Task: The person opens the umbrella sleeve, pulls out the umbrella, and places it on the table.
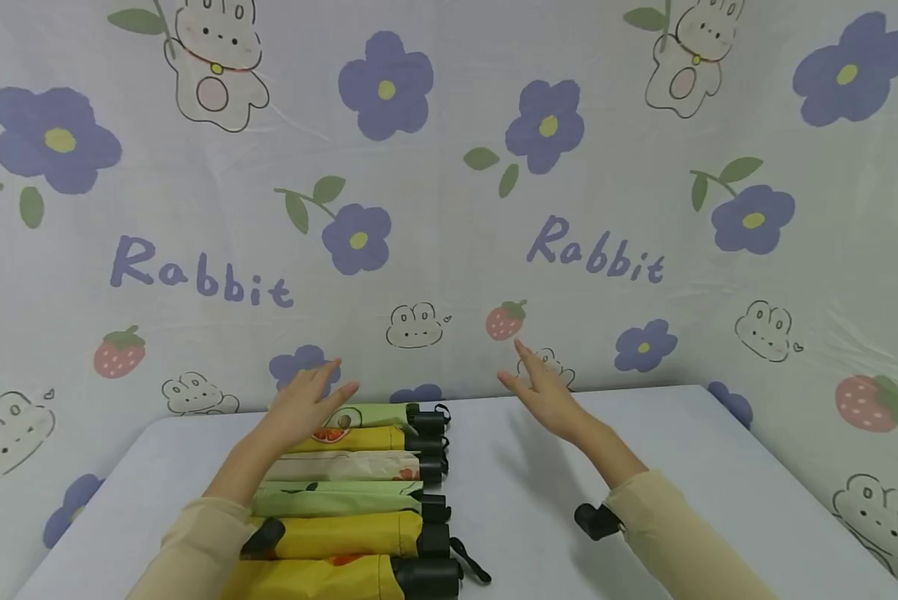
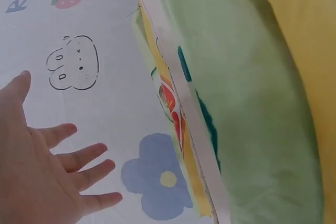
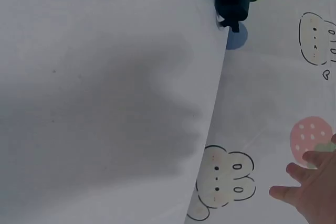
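Several folded umbrellas lie side by side on the white table, their black handles pointing right. From the back come a light green umbrella (image 1: 381,413), a yellow one with a citrus print (image 1: 380,438), a cream one (image 1: 344,467), another light green one (image 1: 344,500) and two yellow ones, the nearest umbrella (image 1: 321,582) cut by the frame. My left hand (image 1: 302,408) hovers over the far umbrellas' left part, fingers spread and holding nothing. To the right of the handles, my right hand (image 1: 557,408) is raised above the table, fingers extended, nothing in it.
The white table (image 1: 524,517) ends at a patterned cloth backdrop (image 1: 449,183) with rabbits, flowers and strawberries. A black wrist strap (image 1: 469,560) sticks out from a near umbrella's handle. Dark devices sit at both wrists, including a black one (image 1: 597,521) by the right sleeve.
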A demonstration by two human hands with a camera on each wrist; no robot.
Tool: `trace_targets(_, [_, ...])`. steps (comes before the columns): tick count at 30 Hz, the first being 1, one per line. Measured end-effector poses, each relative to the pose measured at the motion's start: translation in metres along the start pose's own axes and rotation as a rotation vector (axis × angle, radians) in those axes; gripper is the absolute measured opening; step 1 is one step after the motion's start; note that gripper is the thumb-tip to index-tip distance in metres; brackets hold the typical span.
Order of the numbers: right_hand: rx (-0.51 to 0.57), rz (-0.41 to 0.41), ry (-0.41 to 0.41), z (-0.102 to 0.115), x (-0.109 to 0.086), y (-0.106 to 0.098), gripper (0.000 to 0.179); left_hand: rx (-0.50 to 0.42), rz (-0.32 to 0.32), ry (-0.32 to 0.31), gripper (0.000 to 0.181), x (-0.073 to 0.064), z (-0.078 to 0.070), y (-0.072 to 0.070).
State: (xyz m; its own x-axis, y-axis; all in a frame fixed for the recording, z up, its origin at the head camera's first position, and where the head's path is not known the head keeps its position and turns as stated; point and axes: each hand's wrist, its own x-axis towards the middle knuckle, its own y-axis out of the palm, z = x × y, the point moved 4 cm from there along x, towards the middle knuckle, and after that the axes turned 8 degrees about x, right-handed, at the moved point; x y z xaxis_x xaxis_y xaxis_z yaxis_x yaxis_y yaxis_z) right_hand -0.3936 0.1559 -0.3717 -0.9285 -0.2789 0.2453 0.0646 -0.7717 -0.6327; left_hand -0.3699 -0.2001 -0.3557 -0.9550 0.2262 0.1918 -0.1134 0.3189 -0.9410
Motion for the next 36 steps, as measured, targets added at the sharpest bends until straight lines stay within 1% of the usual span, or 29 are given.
trace_targets(4, [0.106,0.058,0.021,0.002,-0.007,0.004,0.078,-0.100,0.041,0.033,0.077,-0.006,-0.002,-0.002])
trace_targets(7, [0.164,0.105,0.052,0.004,-0.013,0.008,0.076,-0.178,0.085,0.056,0.075,-0.011,-0.004,-0.003])
trace_targets(9, [0.189,0.135,0.062,0.004,-0.018,0.011,0.075,-0.210,0.105,0.061,0.075,-0.015,-0.003,-0.004])
trace_targets(13, [0.228,0.176,0.078,0.005,-0.025,0.016,0.073,-0.242,0.119,0.069,0.075,-0.024,-0.003,-0.005])
trace_targets(16, [0.265,0.201,0.080,0.006,-0.030,0.019,0.070,-0.273,0.136,0.082,0.071,-0.031,0.000,-0.005])
trace_targets(21, [0.328,0.239,0.074,0.010,-0.038,0.022,0.068,-0.304,0.165,0.121,0.066,-0.039,0.005,-0.003])
trace_targets(28, [0.384,0.275,0.052,0.014,-0.048,0.027,0.063,-0.382,0.209,0.138,0.064,-0.054,0.008,-0.002])
trace_targets(32, [0.404,0.319,0.060,0.016,-0.056,0.031,0.060,-0.433,0.229,0.182,0.059,-0.062,0.011,-0.002])
trace_targets(36, [0.420,0.383,0.059,0.018,-0.063,0.034,0.055,-0.485,0.257,0.274,0.053,-0.069,0.012,-0.001])
